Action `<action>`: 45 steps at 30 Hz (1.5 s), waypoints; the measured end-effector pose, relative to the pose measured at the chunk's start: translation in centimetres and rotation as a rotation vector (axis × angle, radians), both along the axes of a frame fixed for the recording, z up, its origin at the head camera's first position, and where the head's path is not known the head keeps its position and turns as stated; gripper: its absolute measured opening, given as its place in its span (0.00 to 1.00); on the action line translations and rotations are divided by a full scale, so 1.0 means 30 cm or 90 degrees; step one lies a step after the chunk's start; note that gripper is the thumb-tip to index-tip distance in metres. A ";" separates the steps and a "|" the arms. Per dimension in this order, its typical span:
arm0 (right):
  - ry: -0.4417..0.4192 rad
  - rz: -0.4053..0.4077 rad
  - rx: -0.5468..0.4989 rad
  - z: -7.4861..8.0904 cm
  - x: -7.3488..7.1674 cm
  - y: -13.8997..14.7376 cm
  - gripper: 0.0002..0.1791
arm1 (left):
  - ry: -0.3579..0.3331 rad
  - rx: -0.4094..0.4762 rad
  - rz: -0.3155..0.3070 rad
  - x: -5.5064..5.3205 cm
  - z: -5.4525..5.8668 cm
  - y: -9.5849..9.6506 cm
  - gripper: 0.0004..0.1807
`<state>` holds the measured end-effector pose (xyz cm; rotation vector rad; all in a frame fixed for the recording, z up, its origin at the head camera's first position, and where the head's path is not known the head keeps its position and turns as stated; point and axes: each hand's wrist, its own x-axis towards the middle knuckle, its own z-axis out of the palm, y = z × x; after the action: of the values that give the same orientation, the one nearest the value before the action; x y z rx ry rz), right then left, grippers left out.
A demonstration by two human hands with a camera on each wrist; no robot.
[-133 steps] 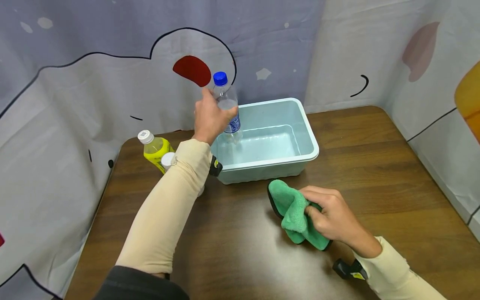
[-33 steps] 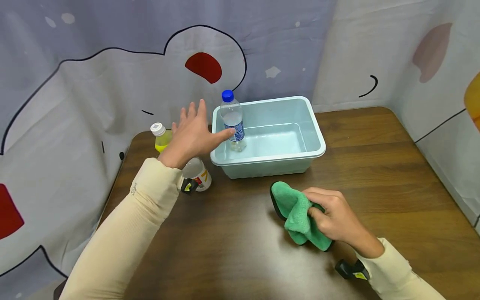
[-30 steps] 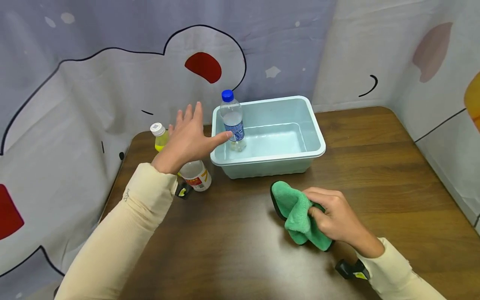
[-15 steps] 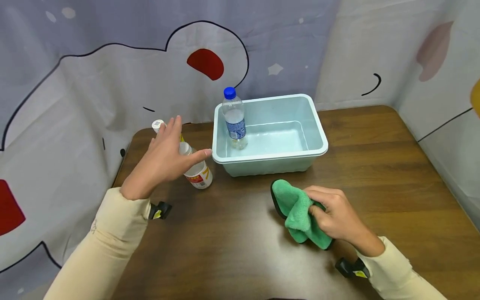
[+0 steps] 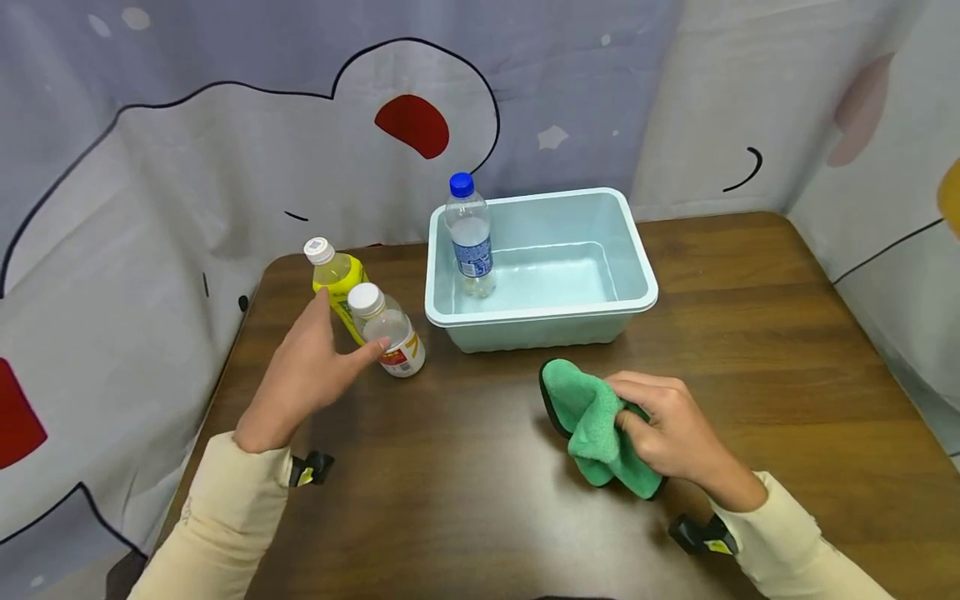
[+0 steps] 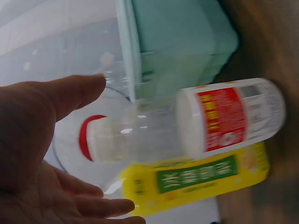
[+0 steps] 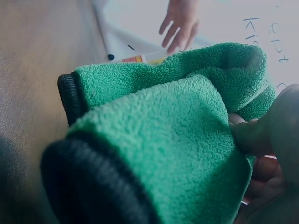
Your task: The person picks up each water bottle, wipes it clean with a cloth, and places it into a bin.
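Note:
My left hand is spread beside two bottles, thumb apart from the fingers, holding nothing. Nearest to it stands a clear bottle with a white cap and a red-and-white label. Just behind that is a yellow-labelled bottle, also white-capped. In the left wrist view both bottles lie sideways across the picture, with the palm short of their caps. My right hand pinches a bunched green cloth with dark edging; the right wrist view shows the thumb pressed on its folds.
A pale blue plastic basin stands at the back middle of the wooden table. Upright in its left end is a clear bottle with a blue cap. A printed curtain hangs behind the table.
My left hand has let go of the blue-capped bottle, which now stands in the basin, and has moved left and down to the two white-capped bottles. The right hand and cloth stay put.

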<state>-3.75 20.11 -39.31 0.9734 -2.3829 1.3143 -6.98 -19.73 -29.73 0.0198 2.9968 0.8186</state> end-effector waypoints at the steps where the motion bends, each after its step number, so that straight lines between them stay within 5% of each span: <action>1: -0.003 -0.001 0.001 -0.001 0.000 0.000 0.25 | 0.000 0.002 0.010 0.001 -0.018 -0.001 0.49; 10: 0.013 -0.005 -0.011 -0.010 0.005 0.001 0.25 | 0.060 0.053 0.097 -0.024 -0.168 0.036 0.44; 17: 0.016 0.002 -0.015 -0.019 0.007 -0.001 0.25 | 0.094 0.099 0.154 -0.058 -0.233 0.057 0.47; 28: 0.021 0.003 -0.014 -0.020 0.015 -0.001 0.25 | 0.104 0.094 0.186 -0.066 -0.261 0.063 0.43; 45: 0.049 -0.007 -0.019 -0.008 0.004 0.006 0.26 | 0.141 0.095 0.150 -0.044 -0.264 0.073 0.40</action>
<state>-3.65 20.30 -39.54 0.9841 -2.3019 1.2801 -8.32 -17.55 -37.64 -0.2615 3.1777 1.1315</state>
